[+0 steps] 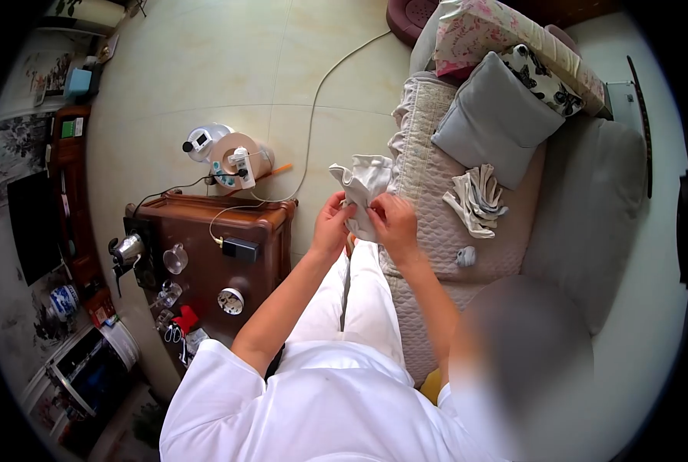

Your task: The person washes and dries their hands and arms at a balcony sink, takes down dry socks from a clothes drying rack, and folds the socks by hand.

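Observation:
Over my lap, a pale grey-white sock (pixel 365 177) hangs between my two hands, its upper part folded and spread. My left hand (pixel 333 225) pinches its left edge, fingers closed on the fabric. Close beside it, my right hand (pixel 394 220) grips the right side of the same sock with bent fingers. On the sofa to the right lies a fanned pile of white and grey socks (pixel 476 202). A small rolled-up bundle (pixel 466 256), apparently of socks, sits just below that pile.
The quilted sofa seat (pixel 429 192) runs along my right, with a grey cushion (pixel 498 115) on it. At left stands a brown wooden table (pixel 205 281) holding a metal kettle (pixel 128 248), a glass jug (pixel 175 259) and a bowl (pixel 231 301). A cable (pixel 313 115) crosses the tiled floor.

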`<action>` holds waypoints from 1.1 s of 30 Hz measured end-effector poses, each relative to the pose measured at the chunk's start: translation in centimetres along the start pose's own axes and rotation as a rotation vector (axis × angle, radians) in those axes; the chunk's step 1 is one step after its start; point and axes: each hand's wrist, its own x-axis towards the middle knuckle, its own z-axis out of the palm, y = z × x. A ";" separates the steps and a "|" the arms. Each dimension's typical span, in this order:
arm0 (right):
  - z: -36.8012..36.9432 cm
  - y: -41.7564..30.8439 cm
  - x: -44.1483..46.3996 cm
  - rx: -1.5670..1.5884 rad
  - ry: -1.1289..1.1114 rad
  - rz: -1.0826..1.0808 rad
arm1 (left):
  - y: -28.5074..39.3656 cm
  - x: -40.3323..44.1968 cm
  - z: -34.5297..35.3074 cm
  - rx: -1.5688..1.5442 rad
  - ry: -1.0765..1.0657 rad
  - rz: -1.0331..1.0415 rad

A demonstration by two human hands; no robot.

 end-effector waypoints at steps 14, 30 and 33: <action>-1.4 -4.9 0.7 0.160 0.026 -0.077 | 6.8 -3.9 -0.7 -0.105 -0.223 0.044; 0.4 -5.5 -1.4 0.584 -0.024 0.255 | 6.0 -5.9 -0.3 0.080 -0.157 -0.029; -1.1 -4.8 -1.3 0.389 -0.108 0.087 | 7.2 -6.0 0.2 0.299 -0.223 0.111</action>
